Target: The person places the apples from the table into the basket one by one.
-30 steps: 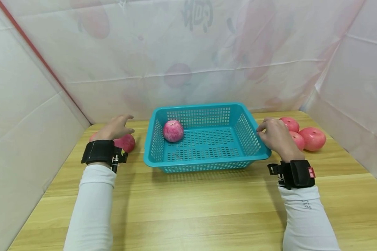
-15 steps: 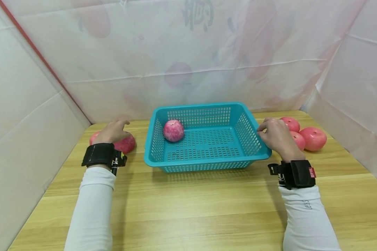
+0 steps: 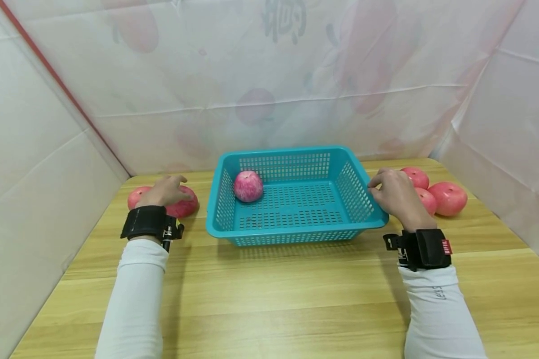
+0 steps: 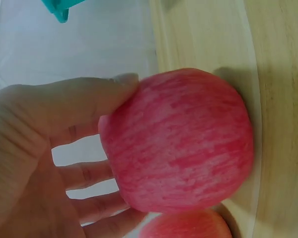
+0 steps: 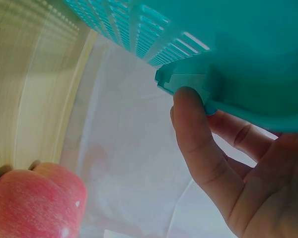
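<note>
My left hand (image 3: pixel 159 191) holds a red-streaked apple (image 4: pixel 184 141) at the left of the table. In the left wrist view its thumb lies on the apple's upper side, and the other fingers reach behind the fruit. A second, pinker apple (image 3: pixel 137 196) sits close beside it, partly covered by the hand. My right hand (image 3: pixel 393 194) pinches the right rim of a teal plastic basket (image 3: pixel 292 233), with the thumb under the rim in the right wrist view. Inside the basket, toward its left end, rests one red-and-white apple (image 3: pixel 248 187).
Several pink apples (image 3: pixel 447 198) cluster on the wooden table (image 3: pixel 287 299) just right of my right hand. Pale printed sheeting (image 3: pixel 197 75) hangs behind the table and along both sides.
My left hand has come down around the apple, which has shifted slightly right and away from me. The right hand and basket stay put.
</note>
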The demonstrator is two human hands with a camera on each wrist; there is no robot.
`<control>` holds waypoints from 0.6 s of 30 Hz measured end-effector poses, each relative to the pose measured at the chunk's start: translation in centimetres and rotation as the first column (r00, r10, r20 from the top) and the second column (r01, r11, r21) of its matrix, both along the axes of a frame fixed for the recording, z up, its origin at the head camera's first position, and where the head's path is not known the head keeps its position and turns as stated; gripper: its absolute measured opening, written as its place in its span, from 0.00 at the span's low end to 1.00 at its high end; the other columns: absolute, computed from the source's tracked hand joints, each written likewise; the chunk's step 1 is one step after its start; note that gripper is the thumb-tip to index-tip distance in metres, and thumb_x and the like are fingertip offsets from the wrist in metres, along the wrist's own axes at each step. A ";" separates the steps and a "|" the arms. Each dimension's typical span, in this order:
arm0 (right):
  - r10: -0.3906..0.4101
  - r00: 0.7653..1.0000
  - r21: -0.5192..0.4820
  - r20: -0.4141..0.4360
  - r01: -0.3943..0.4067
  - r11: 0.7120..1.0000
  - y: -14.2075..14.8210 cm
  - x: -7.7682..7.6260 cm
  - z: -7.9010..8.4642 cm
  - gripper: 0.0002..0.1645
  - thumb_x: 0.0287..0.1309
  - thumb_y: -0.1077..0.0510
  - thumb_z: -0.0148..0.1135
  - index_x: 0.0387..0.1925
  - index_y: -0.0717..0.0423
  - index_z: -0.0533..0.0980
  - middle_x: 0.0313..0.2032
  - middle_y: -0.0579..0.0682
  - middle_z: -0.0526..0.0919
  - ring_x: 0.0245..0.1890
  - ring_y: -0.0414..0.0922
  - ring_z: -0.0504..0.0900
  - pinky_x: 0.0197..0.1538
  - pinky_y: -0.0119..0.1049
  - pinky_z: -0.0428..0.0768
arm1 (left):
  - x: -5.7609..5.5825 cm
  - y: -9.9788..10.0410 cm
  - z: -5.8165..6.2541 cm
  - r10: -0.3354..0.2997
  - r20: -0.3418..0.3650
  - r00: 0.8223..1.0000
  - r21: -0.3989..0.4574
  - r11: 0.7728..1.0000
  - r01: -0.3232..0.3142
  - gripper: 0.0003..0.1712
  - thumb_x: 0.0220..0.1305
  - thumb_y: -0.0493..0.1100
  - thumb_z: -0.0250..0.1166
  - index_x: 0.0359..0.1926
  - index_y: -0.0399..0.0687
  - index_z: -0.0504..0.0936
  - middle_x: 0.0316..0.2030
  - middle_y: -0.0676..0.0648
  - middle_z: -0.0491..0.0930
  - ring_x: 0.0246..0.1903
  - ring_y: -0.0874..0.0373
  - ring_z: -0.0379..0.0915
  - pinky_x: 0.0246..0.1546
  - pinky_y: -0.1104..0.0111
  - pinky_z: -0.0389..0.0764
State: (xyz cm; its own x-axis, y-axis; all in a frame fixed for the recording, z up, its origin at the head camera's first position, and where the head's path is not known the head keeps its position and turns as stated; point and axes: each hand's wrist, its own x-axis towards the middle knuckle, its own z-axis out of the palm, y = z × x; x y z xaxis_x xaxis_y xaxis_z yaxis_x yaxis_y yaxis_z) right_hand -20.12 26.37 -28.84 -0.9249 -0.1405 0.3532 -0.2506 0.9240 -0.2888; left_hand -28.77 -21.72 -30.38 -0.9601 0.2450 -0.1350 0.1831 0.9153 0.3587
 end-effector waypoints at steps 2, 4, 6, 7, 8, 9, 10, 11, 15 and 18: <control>-0.002 1.000 0.002 0.002 0.002 1.000 0.0 0.0 0.0 0.09 0.50 0.68 0.56 0.30 0.73 0.79 0.32 0.65 0.76 0.34 0.60 0.70 0.37 0.55 0.71 | -0.1 0.0 -0.2 -0.009 0.011 1.000 -0.002 1.000 0.009 0.34 0.58 0.46 0.60 0.60 0.32 0.62 0.56 0.27 0.62 0.54 0.34 0.56 0.51 0.40 0.63; -0.004 1.000 0.006 0.006 0.004 1.000 -0.1 0.0 -0.1 0.09 0.50 0.68 0.56 0.30 0.72 0.79 0.32 0.65 0.76 0.34 0.60 0.70 0.37 0.55 0.71 | -0.1 0.0 -0.3 -0.017 0.018 1.000 -0.003 1.000 0.017 0.34 0.58 0.46 0.60 0.59 0.30 0.62 0.55 0.27 0.65 0.53 0.34 0.58 0.51 0.41 0.63; -0.001 1.000 0.009 0.010 0.001 1.000 -0.2 -0.1 -0.1 0.09 0.50 0.68 0.56 0.30 0.72 0.79 0.33 0.65 0.76 0.35 0.61 0.70 0.37 0.56 0.70 | -0.1 0.0 -0.5 -0.010 0.028 1.000 -0.007 1.000 0.010 0.35 0.58 0.46 0.60 0.59 0.29 0.61 0.54 0.26 0.65 0.53 0.34 0.58 0.51 0.41 0.64; -0.003 1.000 0.007 0.013 0.003 1.000 -0.3 -0.1 -0.1 0.09 0.51 0.68 0.56 0.31 0.72 0.79 0.33 0.65 0.76 0.35 0.60 0.70 0.37 0.55 0.71 | -0.1 -0.1 -0.6 -0.007 0.030 1.000 -0.006 1.000 0.008 0.35 0.58 0.46 0.61 0.60 0.29 0.61 0.54 0.26 0.65 0.53 0.34 0.58 0.51 0.41 0.64; -0.003 1.000 0.006 0.013 0.003 1.000 -0.4 -0.1 -0.1 0.09 0.51 0.68 0.56 0.31 0.72 0.79 0.33 0.66 0.76 0.34 0.60 0.70 0.37 0.55 0.71 | -0.1 -0.1 -0.7 0.000 0.028 1.000 -0.007 1.000 0.000 0.35 0.58 0.46 0.61 0.60 0.29 0.61 0.54 0.26 0.65 0.52 0.34 0.58 0.51 0.41 0.64; -0.007 1.000 0.004 0.016 0.007 1.000 -0.4 -0.1 -0.1 0.09 0.51 0.68 0.56 0.31 0.72 0.79 0.34 0.66 0.76 0.34 0.60 0.70 0.37 0.55 0.72 | -0.1 -0.1 -0.7 0.002 0.022 1.000 -0.008 1.000 -0.002 0.35 0.58 0.46 0.61 0.60 0.29 0.61 0.54 0.26 0.65 0.52 0.34 0.59 0.51 0.42 0.64; -0.009 1.000 -0.001 0.020 0.009 1.000 -0.5 -0.1 -0.1 0.09 0.51 0.68 0.56 0.31 0.72 0.79 0.34 0.66 0.76 0.35 0.61 0.70 0.37 0.55 0.72 | -0.1 -0.1 -0.8 0.002 0.016 1.000 -0.008 1.000 -0.001 0.35 0.58 0.46 0.61 0.59 0.29 0.61 0.53 0.26 0.66 0.52 0.34 0.59 0.51 0.42 0.64; -0.012 1.000 -0.003 0.020 0.012 1.000 -0.5 -0.1 -0.1 0.09 0.51 0.68 0.56 0.31 0.72 0.79 0.34 0.66 0.76 0.34 0.60 0.70 0.36 0.55 0.73 | -0.1 0.0 -0.8 0.000 0.011 1.000 -0.008 1.000 0.000 0.34 0.58 0.46 0.61 0.59 0.30 0.62 0.53 0.26 0.66 0.51 0.34 0.60 0.51 0.42 0.64; -0.017 1.000 0.001 0.019 0.017 1.000 -0.5 0.0 0.0 0.09 0.51 0.68 0.56 0.31 0.73 0.79 0.34 0.66 0.76 0.35 0.61 0.70 0.36 0.55 0.73 | -0.2 0.3 -1.1 -0.013 -0.006 1.000 -0.009 1.000 0.013 0.31 0.58 0.45 0.60 0.58 0.32 0.65 0.51 0.28 0.68 0.50 0.36 0.61 0.50 0.42 0.65; -0.021 1.000 0.009 0.018 0.021 1.000 -0.3 0.0 0.1 0.09 0.51 0.68 0.56 0.31 0.73 0.79 0.34 0.65 0.76 0.36 0.61 0.69 0.37 0.55 0.72 | -0.4 0.6 -1.3 -0.026 -0.017 1.000 -0.004 1.000 0.026 0.31 0.57 0.45 0.61 0.58 0.32 0.66 0.51 0.29 0.69 0.49 0.37 0.62 0.51 0.44 0.66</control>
